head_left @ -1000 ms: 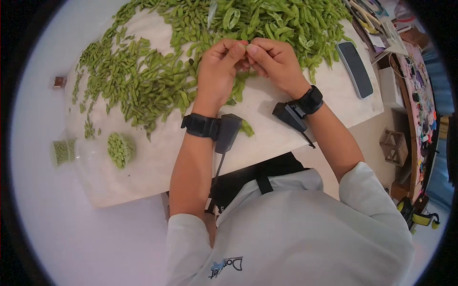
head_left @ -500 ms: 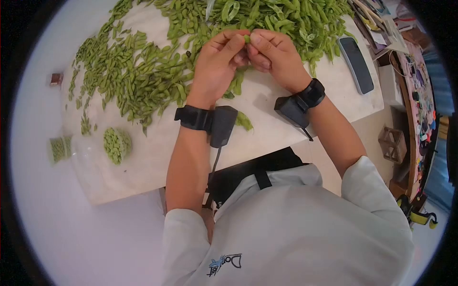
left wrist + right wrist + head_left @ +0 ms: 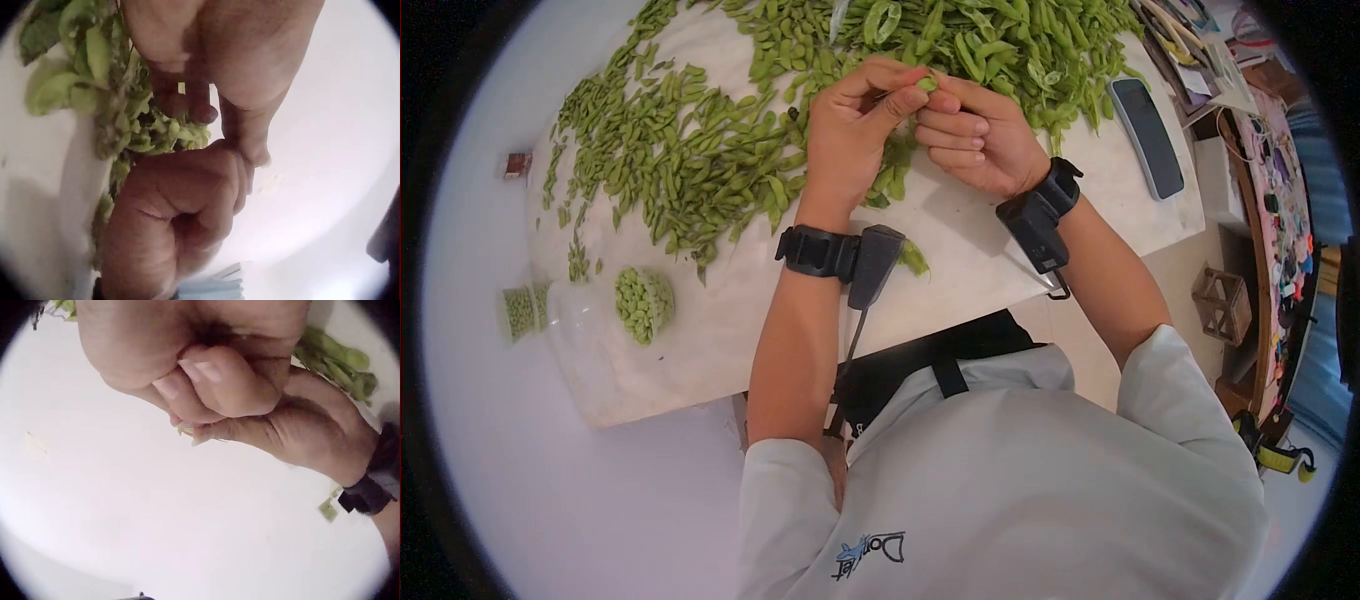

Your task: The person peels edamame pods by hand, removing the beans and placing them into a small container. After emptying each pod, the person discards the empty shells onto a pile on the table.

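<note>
In the head view, a green soybean pod (image 3: 926, 85) is pinched between the fingertips of both hands, which meet over the pile of pods. My left hand (image 3: 847, 135) pinches it between thumb and forefinger. My right hand (image 3: 985, 138) comes in from the other side, its other fingers curled into the palm. Seen from the right wrist, a pale green tip (image 3: 184, 430) pokes out where the fingertips meet. The left wrist view has the fingers hiding most of the pod. Loose soybean pods (image 3: 700, 160) spread across the table behind and left of the hands.
A clear tub of shelled beans (image 3: 641, 304) stands at the table's left front, with another bean container (image 3: 521, 312) farther left. A phone (image 3: 1147, 138) lies on the right. A denser pod heap (image 3: 1010, 50) fills the back. One pod (image 3: 914, 258) lies by the left wrist camera.
My right hand has turned at the wrist, its fingers folding in and its wrist camera swinging round. Both hands stay together at the pod, now slightly farther from my body than a second ago.
</note>
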`<action>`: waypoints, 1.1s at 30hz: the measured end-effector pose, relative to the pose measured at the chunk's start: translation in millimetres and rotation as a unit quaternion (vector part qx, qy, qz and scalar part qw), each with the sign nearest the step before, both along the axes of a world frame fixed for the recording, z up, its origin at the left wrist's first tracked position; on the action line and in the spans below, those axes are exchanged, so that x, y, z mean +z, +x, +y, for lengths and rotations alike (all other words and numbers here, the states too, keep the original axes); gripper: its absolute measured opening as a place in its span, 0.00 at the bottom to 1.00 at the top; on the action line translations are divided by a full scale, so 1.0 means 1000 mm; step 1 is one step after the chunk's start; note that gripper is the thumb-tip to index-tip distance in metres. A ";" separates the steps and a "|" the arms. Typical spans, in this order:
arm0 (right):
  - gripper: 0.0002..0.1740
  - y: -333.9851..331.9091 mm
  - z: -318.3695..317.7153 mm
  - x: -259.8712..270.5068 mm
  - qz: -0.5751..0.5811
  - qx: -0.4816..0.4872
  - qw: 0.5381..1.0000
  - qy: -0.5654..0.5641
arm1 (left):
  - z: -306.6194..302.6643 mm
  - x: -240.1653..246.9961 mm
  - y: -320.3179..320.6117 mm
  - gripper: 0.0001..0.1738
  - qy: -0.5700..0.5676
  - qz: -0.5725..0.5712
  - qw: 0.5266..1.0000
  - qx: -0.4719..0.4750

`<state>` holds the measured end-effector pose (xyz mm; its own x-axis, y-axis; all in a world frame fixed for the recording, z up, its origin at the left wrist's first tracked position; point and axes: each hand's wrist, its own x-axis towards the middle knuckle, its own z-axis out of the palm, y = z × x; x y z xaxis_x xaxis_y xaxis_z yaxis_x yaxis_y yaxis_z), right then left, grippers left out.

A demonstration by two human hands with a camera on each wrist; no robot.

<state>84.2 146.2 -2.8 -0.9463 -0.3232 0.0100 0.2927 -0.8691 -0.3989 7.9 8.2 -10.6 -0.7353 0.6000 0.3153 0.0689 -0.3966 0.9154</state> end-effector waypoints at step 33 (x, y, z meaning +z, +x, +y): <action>0.18 -0.004 -0.007 0.002 0.007 -0.215 0.888 0.406 | -0.012 0.011 -0.010 0.09 -0.180 0.342 0.913 0.132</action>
<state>80.0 139.4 -1.1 -0.9856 0.1620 -0.0481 -0.0071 -0.3242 -0.9460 -1.8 -3.8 -0.1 -0.5735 0.5863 0.5722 0.7232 0.0343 0.6898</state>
